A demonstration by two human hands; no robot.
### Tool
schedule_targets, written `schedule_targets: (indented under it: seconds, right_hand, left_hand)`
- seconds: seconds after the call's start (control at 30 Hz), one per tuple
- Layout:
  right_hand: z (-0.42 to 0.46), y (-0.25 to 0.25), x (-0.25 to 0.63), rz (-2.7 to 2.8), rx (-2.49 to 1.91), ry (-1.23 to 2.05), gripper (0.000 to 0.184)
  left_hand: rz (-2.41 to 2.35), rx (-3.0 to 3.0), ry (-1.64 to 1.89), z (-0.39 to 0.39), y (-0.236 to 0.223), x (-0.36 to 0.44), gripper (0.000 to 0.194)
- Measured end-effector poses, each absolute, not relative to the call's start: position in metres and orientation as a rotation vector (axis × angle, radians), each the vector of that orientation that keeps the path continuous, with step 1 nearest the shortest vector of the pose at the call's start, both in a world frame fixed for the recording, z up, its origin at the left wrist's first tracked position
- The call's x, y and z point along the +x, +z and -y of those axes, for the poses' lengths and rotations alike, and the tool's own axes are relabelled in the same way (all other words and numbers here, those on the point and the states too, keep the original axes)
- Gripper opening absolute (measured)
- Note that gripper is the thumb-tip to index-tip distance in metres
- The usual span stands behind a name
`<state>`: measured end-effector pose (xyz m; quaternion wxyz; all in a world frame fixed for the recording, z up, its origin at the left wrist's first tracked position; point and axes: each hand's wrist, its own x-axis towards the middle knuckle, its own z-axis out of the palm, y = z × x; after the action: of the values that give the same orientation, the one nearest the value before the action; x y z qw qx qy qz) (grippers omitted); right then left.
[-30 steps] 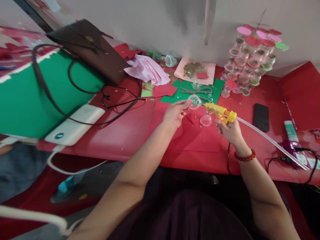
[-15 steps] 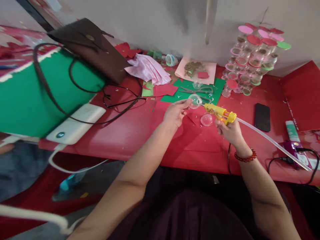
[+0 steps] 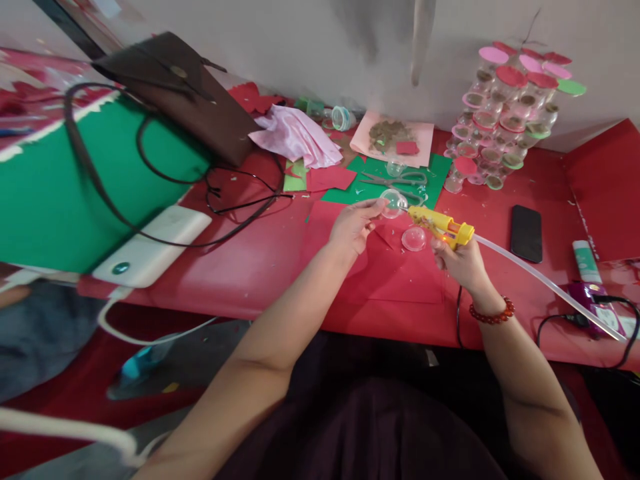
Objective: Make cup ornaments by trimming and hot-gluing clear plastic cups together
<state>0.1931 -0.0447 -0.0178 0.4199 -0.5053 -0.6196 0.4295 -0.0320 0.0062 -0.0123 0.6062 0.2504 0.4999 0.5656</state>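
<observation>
Between the fingertips of my left hand [image 3: 354,225] is a small clear plastic cup [image 3: 392,204], pinched by its edge. My right hand [image 3: 457,260] grips a yellow hot glue gun [image 3: 440,225], its nozzle pointing left at the cup's rim; whether the tip touches it I cannot tell. A long translucent glue stick [image 3: 545,283] trails from the gun's back end. Below the nozzle, a second clear cup [image 3: 414,239] rests on red paper [image 3: 390,283]. Scissors [image 3: 395,180] lie on green paper [image 3: 345,195] just beyond my hands.
A stacked structure of clear cups with coloured discs [image 3: 493,127] stands at back right. A black phone [image 3: 526,233], a glue tube [image 3: 586,261] and a purple plug adapter [image 3: 590,310] are on the right. On the left are a brown bag [image 3: 195,100], white power strip [image 3: 153,247] and pink cloth [image 3: 300,137].
The cup and my left hand have shifted very slightly to the right. The glue gun stays almost in place at the cup's rim.
</observation>
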Motion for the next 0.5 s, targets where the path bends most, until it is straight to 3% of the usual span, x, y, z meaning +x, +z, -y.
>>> schedule_targets:
  seconds: [0.5]
  right_hand:
    - [0.0427, -0.0194, 0.1944, 1.541, -1.265, 1.059, 0.044]
  left_hand:
    - [-1.146, 0.551, 1.296, -0.0038, -0.0117, -0.0280, 0.012]
